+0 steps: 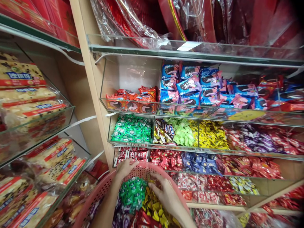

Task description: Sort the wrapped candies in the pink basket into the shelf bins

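A pink plastic basket (99,185) with small holes in its wall sits low in front of me, close to the shelves. My left hand (125,167) is on its far rim, fingers bent over the edge. Inside the basket lie green-wrapped candies (133,193), yellow-wrapped candies (155,207), purple-wrapped candies (120,217) and red packets (144,220). Over the yellow candies reaches my right hand (163,191), its fingers apart and slightly curved, with nothing visible in them. Part of the basket's near side is outside the view.
Ahead, glass-fronted shelves hold green candies (133,128), yellow candies (212,134), purple candies (258,139) and blue cookie packs (190,87). A wooden post (89,72) separates them from packaged pastries (26,95) on the left. Red plastic-wrapped goods (142,19) stand above.
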### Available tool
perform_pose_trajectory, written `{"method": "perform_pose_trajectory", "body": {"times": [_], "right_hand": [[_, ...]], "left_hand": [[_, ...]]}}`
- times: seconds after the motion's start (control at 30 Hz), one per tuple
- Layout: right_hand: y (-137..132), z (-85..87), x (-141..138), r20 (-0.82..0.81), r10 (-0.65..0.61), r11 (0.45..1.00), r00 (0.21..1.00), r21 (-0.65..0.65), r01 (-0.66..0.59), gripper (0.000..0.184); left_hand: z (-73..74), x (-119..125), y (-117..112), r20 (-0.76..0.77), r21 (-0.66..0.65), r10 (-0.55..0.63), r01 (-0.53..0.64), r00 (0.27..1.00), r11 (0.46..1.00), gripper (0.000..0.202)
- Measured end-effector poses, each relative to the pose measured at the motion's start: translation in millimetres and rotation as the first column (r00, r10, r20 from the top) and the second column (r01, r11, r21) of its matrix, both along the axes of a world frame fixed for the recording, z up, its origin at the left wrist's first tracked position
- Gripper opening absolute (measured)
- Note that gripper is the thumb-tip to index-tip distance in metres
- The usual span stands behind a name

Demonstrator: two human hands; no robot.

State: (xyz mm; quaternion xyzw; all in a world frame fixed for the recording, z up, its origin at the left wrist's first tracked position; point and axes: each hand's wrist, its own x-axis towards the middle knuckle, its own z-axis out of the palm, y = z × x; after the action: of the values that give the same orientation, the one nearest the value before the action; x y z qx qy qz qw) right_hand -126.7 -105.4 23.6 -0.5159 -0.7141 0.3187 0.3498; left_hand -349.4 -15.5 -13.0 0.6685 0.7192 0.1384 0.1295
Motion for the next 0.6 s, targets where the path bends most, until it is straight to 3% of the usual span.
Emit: {"method": "perform_pose_trajectory", "body": {"times": [0.17,0.23,0.33,0.4,0.47,0.53,0.6], "right_hand": [[-4.5,21.9,-1.4,0.061,0.051,0.998,0.997,0.027,-0.052,0.028],[0.4,43.5,-8.6,0.132,0.093,0.991,0.987,0.086,-0.105,0.024],[19.7,90.7,-28.5,0.319,0.117,0.951,0.940,0.238,-0.199,0.020],[40.3,124.2,-45.8,0.502,0.033,0.910,0.864,0.343,-0.234,0.019],[64.6,152.2,-62.4,0.670,-0.113,0.869,0.733,0.424,-0.254,0.022],[89.7,171.3,-75.2,0.749,-0.245,0.830,0.616,0.490,-0.265,0.023],[112.0,181.1,-82.5,0.807,-0.283,0.838,0.518,0.471,-0.276,0.025]], "left_hand": [[0.9,0.6,0.4,-0.004,0.017,-0.017,0.017,1.000,1.000,0.056],[1.7,1.0,0.0,0.008,0.006,-0.016,0.016,1.000,1.000,0.055],[0.9,0.4,0.0,0.047,-0.010,-0.011,0.012,0.999,1.000,0.052],[-1.1,-0.7,0.8,0.074,-0.011,-0.009,0.010,0.997,1.000,0.051],[-3.0,-1.8,1.6,0.080,-0.004,-0.004,0.004,0.997,1.000,0.052],[-3.9,-2.5,2.1,0.064,0.008,-0.001,0.001,0.998,1.000,0.054],[-3.5,-2.7,1.9,0.041,0.015,-0.003,0.002,0.999,1.000,0.054]]}}
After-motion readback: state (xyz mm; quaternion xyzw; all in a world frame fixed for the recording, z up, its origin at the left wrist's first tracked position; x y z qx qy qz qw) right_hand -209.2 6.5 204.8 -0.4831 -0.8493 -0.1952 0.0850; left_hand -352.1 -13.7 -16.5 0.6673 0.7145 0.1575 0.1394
